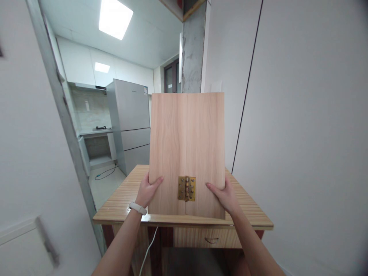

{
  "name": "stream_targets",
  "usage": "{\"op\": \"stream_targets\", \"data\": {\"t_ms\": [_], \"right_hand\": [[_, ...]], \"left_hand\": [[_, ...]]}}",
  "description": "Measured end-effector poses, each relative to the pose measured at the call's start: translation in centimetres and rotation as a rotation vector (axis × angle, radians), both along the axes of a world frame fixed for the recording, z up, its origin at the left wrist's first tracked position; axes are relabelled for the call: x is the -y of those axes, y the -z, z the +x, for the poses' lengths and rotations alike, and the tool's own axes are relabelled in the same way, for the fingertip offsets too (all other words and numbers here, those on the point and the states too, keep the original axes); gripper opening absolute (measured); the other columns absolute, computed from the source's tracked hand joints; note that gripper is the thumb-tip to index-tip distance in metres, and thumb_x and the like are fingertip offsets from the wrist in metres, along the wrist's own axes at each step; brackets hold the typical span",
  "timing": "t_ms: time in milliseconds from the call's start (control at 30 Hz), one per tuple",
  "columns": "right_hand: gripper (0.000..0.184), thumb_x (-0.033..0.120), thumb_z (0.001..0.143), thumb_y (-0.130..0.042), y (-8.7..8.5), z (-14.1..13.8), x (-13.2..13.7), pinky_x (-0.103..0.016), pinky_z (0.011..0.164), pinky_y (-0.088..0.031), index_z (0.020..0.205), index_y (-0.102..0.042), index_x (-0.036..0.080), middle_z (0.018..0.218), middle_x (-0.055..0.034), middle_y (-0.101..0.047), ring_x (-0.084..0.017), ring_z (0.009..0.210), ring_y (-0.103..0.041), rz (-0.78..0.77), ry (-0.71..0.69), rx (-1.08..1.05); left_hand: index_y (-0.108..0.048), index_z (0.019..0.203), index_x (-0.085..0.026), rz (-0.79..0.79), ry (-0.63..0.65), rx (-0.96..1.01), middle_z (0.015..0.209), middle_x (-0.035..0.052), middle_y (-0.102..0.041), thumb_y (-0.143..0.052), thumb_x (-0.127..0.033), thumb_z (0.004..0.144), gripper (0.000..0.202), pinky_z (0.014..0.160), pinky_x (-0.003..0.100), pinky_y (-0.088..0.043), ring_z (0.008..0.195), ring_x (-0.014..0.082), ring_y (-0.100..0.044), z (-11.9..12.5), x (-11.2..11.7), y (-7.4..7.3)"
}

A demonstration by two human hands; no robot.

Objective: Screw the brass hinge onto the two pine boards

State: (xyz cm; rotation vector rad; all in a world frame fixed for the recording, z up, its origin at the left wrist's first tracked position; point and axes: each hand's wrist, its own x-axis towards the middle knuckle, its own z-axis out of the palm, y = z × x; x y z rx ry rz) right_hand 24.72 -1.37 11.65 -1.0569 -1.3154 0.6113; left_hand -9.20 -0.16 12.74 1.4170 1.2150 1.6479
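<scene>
Two light wooden boards [186, 145], joined side by side by a brass hinge [186, 188], stand upright in front of me above a striped wooden table [120, 203]. My left hand [148, 190] grips the left board's lower edge, thumb across the front. My right hand [224, 196] holds the right board's lower edge the same way. A white band sits on my left wrist. The boards' bottom edge is at or just above the tabletop near its front edge.
The table has a drawer [211, 237] under its front, and a white cable [148, 249] hangs below it. White walls close in on both sides. Through the doorway at the left are a grey fridge [130, 122] and a kitchen counter [94, 132].
</scene>
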Motion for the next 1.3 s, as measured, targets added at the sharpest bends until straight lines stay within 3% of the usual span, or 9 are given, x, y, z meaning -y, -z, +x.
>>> {"op": "stream_targets", "data": {"t_ms": [167, 333, 467, 733, 900, 1133, 1300], "right_hand": [[0.066, 0.053, 0.071, -0.084, -0.8, -1.0, 0.0, -0.043, 0.092, -0.058, 0.124, -0.059, 0.021, 0.122, -0.0128, -0.072, -0.031, 0.108, -0.07, 0.017, 0.106, 0.031], [0.056, 0.059, 0.078, -0.076, -2.1, -3.1, -0.3, -0.039, 0.082, -0.056, 0.118, -0.059, 0.024, 0.116, -0.012, -0.073, -0.03, 0.102, -0.069, 0.076, 0.286, 0.107], [0.051, 0.063, 0.083, -0.068, -3.1, -5.4, -0.3, -0.037, 0.073, -0.052, 0.114, -0.058, 0.024, 0.107, -0.0125, -0.074, -0.032, 0.093, -0.069, 0.036, 0.422, 0.205], [0.045, 0.063, 0.096, -0.05, -3.3, -9.3, -0.5, -0.035, 0.069, -0.043, 0.113, -0.055, 0.022, 0.095, -0.0146, -0.073, -0.033, 0.087, -0.069, -0.046, 0.57, 0.38], [0.045, 0.063, 0.091, -0.057, -3.4, -7.5, -0.5, -0.035, 0.068, -0.046, 0.112, -0.055, 0.023, 0.097, -0.0126, -0.074, -0.032, 0.088, -0.068, 0.015, 0.479, 0.295], [0.054, 0.058, 0.076, -0.077, -4.3, -2.2, -1.4, -0.038, 0.081, -0.057, 0.113, -0.058, 0.023, 0.11, -0.0107, -0.074, -0.029, 0.097, -0.07, 0.123, 0.226, 0.104], [0.064, 0.054, 0.074, -0.081, -4.6, 0.2, -1.4, -0.043, 0.089, -0.059, 0.125, -0.061, 0.021, 0.121, -0.0111, -0.073, -0.03, 0.108, -0.069, 0.128, 0.083, 0.074]], "left_hand": [[-0.057, 0.126, -0.018, 0.119, -0.011, -0.046, 0.123, 0.0118, -0.072, -0.073, -0.05, 0.084, 0.056, 0.093, 0.036, -0.058, 0.11, 0.0253, -0.07, 0.3, -0.1, -0.9], [-0.055, 0.121, -0.019, 0.118, -0.192, -0.169, 0.115, 0.0105, -0.073, -0.067, -0.048, 0.089, 0.045, 0.088, 0.033, -0.056, 0.105, 0.0241, -0.069, 2.2, 0.3, -2.5], [-0.054, 0.12, -0.021, 0.128, -0.335, -0.229, 0.112, 0.0086, -0.073, -0.061, -0.05, 0.094, 0.039, 0.084, 0.03, -0.054, 0.101, 0.0237, -0.07, 4.7, 0.9, -3.6], [-0.05, 0.128, -0.025, 0.055, -0.469, -0.372, 0.115, 0.0078, -0.073, -0.051, -0.055, 0.1, 0.041, 0.08, 0.028, -0.05, 0.104, 0.0256, -0.071, 7.8, 1.5, -4.0], [-0.053, 0.122, -0.024, 0.101, -0.41, -0.347, 0.11, 0.0075, -0.074, -0.054, -0.055, 0.098, 0.04, 0.079, 0.028, -0.051, 0.1, 0.0245, -0.072, 6.2, 1.3, -4.1], [-0.058, 0.113, -0.02, 0.222, -0.182, -0.177, 0.114, 0.0092, -0.073, -0.067, -0.048, 0.09, 0.038, 0.088, 0.032, -0.054, 0.105, 0.024, -0.07, 2.0, 0.1, -5.2], [-0.059, 0.119, -0.017, 0.209, -0.003, -0.054, 0.12, 0.0122, -0.072, -0.074, -0.051, 0.083, 0.052, 0.095, 0.04, -0.056, 0.111, 0.0269, -0.069, 1.1, 0.0, -5.6]]}}
